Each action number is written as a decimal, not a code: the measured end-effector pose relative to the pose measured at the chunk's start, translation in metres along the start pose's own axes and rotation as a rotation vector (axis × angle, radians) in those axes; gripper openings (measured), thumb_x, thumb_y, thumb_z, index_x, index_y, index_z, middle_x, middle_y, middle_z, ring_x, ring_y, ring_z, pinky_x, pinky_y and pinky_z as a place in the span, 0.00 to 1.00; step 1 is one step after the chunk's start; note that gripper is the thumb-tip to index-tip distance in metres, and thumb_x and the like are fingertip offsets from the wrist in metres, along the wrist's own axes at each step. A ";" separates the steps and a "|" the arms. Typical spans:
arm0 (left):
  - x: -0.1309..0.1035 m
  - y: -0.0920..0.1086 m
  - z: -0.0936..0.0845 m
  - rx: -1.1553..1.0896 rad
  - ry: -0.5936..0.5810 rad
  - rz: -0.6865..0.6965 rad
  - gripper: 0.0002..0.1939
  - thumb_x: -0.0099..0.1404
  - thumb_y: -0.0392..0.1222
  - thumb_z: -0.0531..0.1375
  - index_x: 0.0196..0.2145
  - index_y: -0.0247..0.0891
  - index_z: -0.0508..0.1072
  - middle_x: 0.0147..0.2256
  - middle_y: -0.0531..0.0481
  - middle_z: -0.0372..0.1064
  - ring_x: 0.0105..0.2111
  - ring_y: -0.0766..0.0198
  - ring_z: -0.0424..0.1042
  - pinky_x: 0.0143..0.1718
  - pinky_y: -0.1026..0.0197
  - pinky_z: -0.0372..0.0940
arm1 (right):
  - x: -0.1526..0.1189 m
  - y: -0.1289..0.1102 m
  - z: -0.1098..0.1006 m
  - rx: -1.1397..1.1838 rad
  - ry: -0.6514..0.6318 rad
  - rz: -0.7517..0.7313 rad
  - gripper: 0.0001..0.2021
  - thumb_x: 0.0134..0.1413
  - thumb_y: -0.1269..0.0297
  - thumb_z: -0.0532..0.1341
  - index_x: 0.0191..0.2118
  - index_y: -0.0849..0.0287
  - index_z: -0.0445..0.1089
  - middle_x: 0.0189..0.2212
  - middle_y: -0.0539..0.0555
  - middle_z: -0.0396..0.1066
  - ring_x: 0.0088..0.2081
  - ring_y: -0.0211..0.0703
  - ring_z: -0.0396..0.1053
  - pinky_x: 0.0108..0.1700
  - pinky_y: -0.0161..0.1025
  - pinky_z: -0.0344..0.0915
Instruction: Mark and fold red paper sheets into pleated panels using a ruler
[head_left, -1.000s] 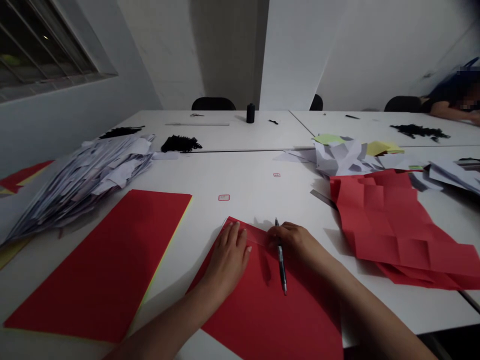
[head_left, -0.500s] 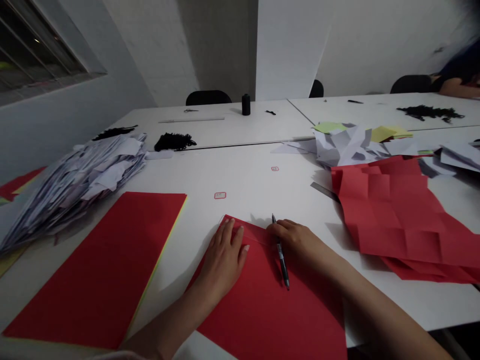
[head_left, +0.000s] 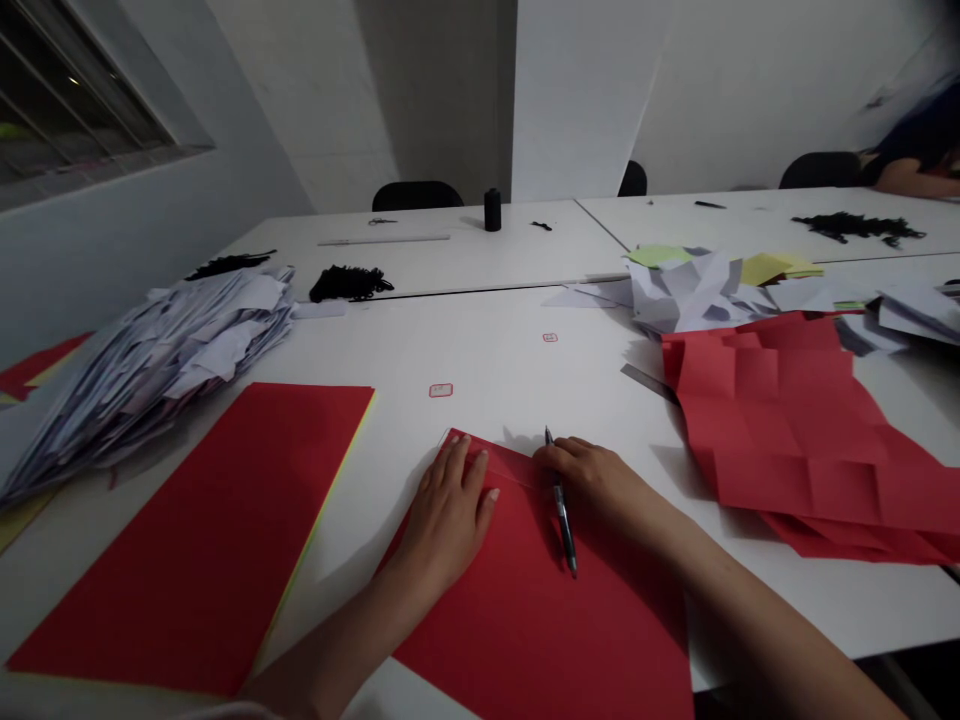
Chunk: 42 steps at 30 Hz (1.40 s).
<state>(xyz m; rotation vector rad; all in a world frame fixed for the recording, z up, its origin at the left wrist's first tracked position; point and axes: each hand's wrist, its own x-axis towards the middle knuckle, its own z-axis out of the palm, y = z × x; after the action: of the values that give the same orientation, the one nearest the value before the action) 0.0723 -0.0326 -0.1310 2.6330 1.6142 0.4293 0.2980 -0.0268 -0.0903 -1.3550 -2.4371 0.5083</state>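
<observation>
A sheet of red paper (head_left: 555, 610) lies at an angle on the white table in front of me. My left hand (head_left: 446, 510) rests flat near its far left corner, fingers stretched out and slightly apart. Under those fingertips a narrow band runs along the far edge; whether it is a fold or a see-through ruler I cannot tell. My right hand (head_left: 589, 475) is closed on a dark pen (head_left: 565, 530) at the far right part of the sheet. One end of the pen points away from me, the other back over the paper. My right fingertips are partly hidden.
Flat red sheets (head_left: 202, 530) over yellow ones lie left, by a heap of white paper (head_left: 165, 360). Creased red paper (head_left: 795, 420), a metal ruler (head_left: 649, 382) and paper scraps (head_left: 690, 285) are right. Beyond stand a black spool (head_left: 492, 210) and black yarn (head_left: 350, 283). Another person's arm (head_left: 919, 178) shows far right.
Hardly anything differs. Both hands stay in place on the red sheet, and the pen has shifted only very slightly.
</observation>
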 end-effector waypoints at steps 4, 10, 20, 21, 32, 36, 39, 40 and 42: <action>0.000 -0.001 0.000 -0.008 0.013 0.006 0.20 0.68 0.44 0.50 0.56 0.37 0.59 0.60 0.37 0.51 0.60 0.47 0.51 0.56 0.43 0.56 | 0.001 -0.001 -0.001 0.005 -0.002 0.005 0.15 0.51 0.82 0.49 0.37 0.57 0.66 0.29 0.53 0.66 0.30 0.39 0.63 0.32 0.35 0.57; 0.001 -0.001 -0.001 -0.057 0.003 -0.022 0.20 0.67 0.43 0.51 0.55 0.35 0.60 0.59 0.36 0.52 0.59 0.44 0.53 0.55 0.42 0.57 | 0.001 0.002 0.000 0.007 0.000 0.001 0.17 0.52 0.83 0.48 0.40 0.58 0.66 0.31 0.53 0.67 0.32 0.39 0.64 0.32 0.34 0.57; 0.003 -0.002 0.000 0.030 -0.020 -0.007 0.21 0.68 0.42 0.50 0.56 0.32 0.60 0.58 0.33 0.52 0.58 0.45 0.54 0.53 0.42 0.59 | 0.001 0.002 -0.004 0.043 -0.008 0.015 0.18 0.52 0.83 0.49 0.43 0.57 0.66 0.33 0.54 0.67 0.34 0.39 0.65 0.35 0.35 0.59; 0.002 -0.002 0.000 0.034 -0.022 -0.005 0.21 0.68 0.42 0.50 0.56 0.32 0.60 0.58 0.33 0.52 0.58 0.45 0.54 0.53 0.42 0.59 | 0.001 0.002 -0.004 0.048 -0.006 0.015 0.18 0.52 0.83 0.49 0.43 0.57 0.66 0.34 0.54 0.67 0.35 0.40 0.65 0.35 0.35 0.59; 0.003 -0.001 -0.001 0.018 -0.005 0.000 0.21 0.67 0.42 0.51 0.56 0.33 0.61 0.58 0.33 0.52 0.58 0.45 0.55 0.53 0.42 0.59 | 0.000 0.002 -0.002 0.063 0.016 0.006 0.17 0.52 0.83 0.49 0.41 0.58 0.66 0.32 0.54 0.67 0.33 0.39 0.63 0.33 0.35 0.56; 0.002 -0.002 0.000 0.017 -0.004 -0.005 0.21 0.67 0.41 0.51 0.56 0.32 0.61 0.58 0.33 0.52 0.58 0.44 0.55 0.53 0.42 0.59 | 0.000 0.002 -0.002 0.066 0.024 0.002 0.17 0.51 0.82 0.49 0.41 0.58 0.66 0.31 0.53 0.66 0.32 0.39 0.63 0.33 0.35 0.56; 0.002 -0.002 0.000 0.015 -0.011 -0.006 0.21 0.67 0.42 0.51 0.56 0.32 0.61 0.58 0.33 0.52 0.58 0.44 0.55 0.53 0.42 0.59 | 0.000 0.003 -0.001 0.059 0.022 -0.001 0.17 0.51 0.83 0.48 0.41 0.58 0.66 0.31 0.54 0.66 0.32 0.39 0.63 0.33 0.35 0.56; 0.002 -0.002 0.000 0.016 -0.013 -0.006 0.21 0.67 0.42 0.51 0.56 0.32 0.60 0.58 0.33 0.52 0.58 0.45 0.55 0.53 0.42 0.59 | 0.000 0.003 -0.001 0.057 0.020 0.001 0.17 0.51 0.83 0.49 0.41 0.58 0.66 0.31 0.54 0.66 0.32 0.39 0.63 0.33 0.35 0.56; 0.002 -0.002 0.000 0.019 -0.014 -0.006 0.21 0.68 0.42 0.51 0.56 0.33 0.60 0.58 0.33 0.52 0.58 0.45 0.55 0.53 0.42 0.59 | 0.000 0.003 0.000 0.052 0.014 0.006 0.17 0.51 0.83 0.49 0.41 0.58 0.66 0.31 0.54 0.66 0.33 0.39 0.63 0.33 0.35 0.56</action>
<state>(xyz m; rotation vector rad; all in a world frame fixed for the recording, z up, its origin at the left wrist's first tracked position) 0.0716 -0.0297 -0.1305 2.6378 1.6306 0.3963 0.3003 -0.0247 -0.0916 -1.3405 -2.3922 0.5580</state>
